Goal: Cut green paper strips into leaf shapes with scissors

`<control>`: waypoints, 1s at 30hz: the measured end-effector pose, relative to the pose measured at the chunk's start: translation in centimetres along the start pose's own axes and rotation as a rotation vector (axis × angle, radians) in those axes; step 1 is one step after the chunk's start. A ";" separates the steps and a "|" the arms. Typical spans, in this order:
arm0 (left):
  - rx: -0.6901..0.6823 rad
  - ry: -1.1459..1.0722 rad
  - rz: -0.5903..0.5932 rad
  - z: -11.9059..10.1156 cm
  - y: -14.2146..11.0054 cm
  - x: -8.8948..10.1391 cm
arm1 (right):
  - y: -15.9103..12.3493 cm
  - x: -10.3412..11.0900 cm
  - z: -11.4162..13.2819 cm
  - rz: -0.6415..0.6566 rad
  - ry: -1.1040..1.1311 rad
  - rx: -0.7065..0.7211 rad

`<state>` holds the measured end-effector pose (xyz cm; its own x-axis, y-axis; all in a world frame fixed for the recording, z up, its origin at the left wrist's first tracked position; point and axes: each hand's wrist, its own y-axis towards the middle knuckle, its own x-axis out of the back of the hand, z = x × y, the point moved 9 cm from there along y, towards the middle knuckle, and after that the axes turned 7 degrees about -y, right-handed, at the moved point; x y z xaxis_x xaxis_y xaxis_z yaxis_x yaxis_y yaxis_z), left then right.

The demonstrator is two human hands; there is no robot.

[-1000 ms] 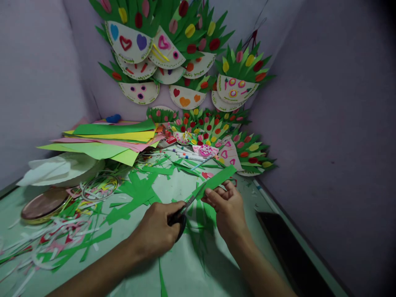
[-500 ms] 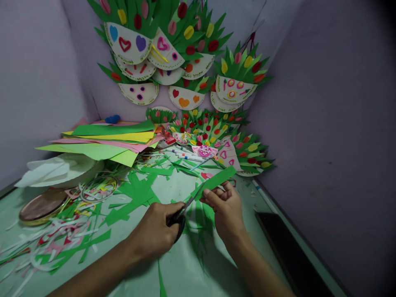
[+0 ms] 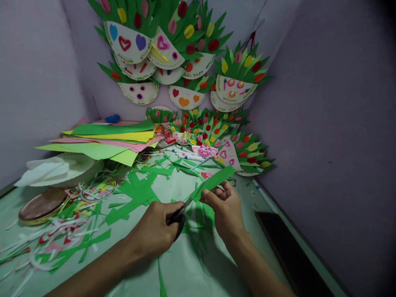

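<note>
Scissors [image 3: 180, 226] are gripped in the left hand [image 3: 156, 227], thumb uppermost, fingers wrapped around the black handles, and the blades are aimed up and to the right! A green paper strip [image 3: 216, 179] is pinched between the thumb and fingers of the right hand [image 3: 227, 210], held tilted above the table [image 3: 192, 284], its lower left end met by the blades. How far the blades are parted cannot be told from here. Beneath the strip, more green pieces are seen, partly shadowed, and to the left green scraps [image 3: 136, 194] are strewn across the tabletop. Farther left, a tangle of white, pink and red trimmings [image 3: 62, 239] is spread near a round gold-rimmed object [image 3: 45, 206]. Behind, coloured sheets [image 3: 108, 136] are stacked, and markers [image 3: 188, 155] are laid near the decorated half-plates [image 3: 229, 154]. On the right, a dark flat object [image 3: 287, 251] is placed beside the right forearm.
</note>
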<state>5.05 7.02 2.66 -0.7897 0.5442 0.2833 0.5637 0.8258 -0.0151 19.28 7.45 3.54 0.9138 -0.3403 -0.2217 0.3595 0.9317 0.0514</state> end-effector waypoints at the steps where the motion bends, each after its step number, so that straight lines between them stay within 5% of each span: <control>1: -0.003 -0.001 0.002 0.0 0.0 0.0 | 0.0 0.0 0.0 0.000 -0.002 0.003; 30: -0.053 0.093 0.016 -0.1 0.1 0.6 | 0.2 -0.2 0.1 0.051 0.011 0.033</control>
<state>4.66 7.39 2.96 -0.7561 0.5392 0.3711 0.5900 0.8069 0.0296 19.17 7.66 3.71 0.9289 -0.2912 -0.2290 0.3190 0.9430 0.0949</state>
